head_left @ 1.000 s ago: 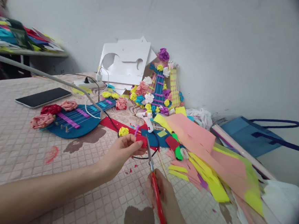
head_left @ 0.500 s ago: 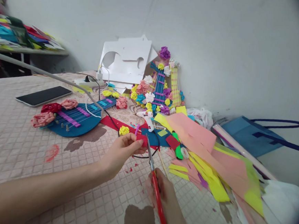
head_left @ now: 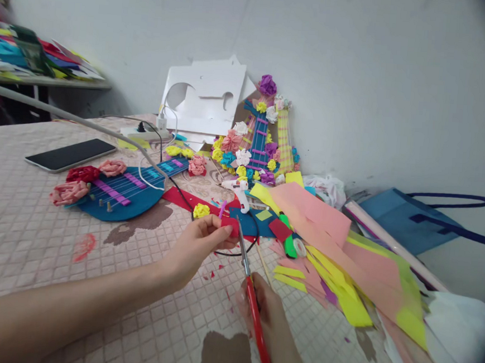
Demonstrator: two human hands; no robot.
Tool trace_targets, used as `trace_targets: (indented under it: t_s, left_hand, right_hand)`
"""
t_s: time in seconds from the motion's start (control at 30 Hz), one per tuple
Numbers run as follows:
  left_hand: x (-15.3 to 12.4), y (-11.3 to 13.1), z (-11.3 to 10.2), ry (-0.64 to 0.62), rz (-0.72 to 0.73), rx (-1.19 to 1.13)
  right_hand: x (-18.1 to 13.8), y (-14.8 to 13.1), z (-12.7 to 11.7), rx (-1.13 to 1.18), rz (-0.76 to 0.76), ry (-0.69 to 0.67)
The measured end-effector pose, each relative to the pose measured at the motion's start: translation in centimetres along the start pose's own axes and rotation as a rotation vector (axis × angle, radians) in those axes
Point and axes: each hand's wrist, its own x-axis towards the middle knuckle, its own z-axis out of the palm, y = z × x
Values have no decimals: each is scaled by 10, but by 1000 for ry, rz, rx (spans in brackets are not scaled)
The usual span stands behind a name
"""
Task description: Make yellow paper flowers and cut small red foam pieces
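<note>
My left hand (head_left: 198,244) pinches a small red paper piece (head_left: 231,226) above the tiled surface. My right hand (head_left: 271,323) grips red-handled scissors (head_left: 250,294), whose blades point up and meet the red piece at its right edge. Small red paper scraps (head_left: 217,269) lie on the surface under my hands. A black cable (head_left: 228,253) loops just behind the left hand.
A blue paper guitar with rose flowers (head_left: 116,189) lies at left, with a phone (head_left: 70,154) behind it. A white glue gun (head_left: 238,191), a decorated flower craft (head_left: 259,141) and white cut-out boards (head_left: 202,103) stand behind. Pink, yellow and green sheets (head_left: 338,245) spread right, beside a blue bag (head_left: 407,219).
Almost nothing differs; my hands and the scissors stay at the red piece, shifting only slightly.
</note>
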Motion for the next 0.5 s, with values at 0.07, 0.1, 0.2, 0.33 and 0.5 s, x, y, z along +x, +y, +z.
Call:
trace_targets:
  t_s: [0.07, 0.1, 0.2, 0.33, 0.5]
  left_hand:
    - [0, 0, 0, -1, -3, 2]
    - [0, 1, 0, 0, -5, 4]
    - [0, 2, 1, 4, -6, 4]
    - [-1, 3, 1, 9, -9, -4]
    - [-1, 4, 3, 19, -35, -12]
  right_hand:
    - [0, 0, 0, -12, -2, -6]
    - [-1, -1, -1, -15, -7, -14]
    - [-2, -4, -1, -9, -18, -13]
    - [-1, -5, -1, 38, 19, -41]
    - [1, -4, 0, 116, -26, -82]
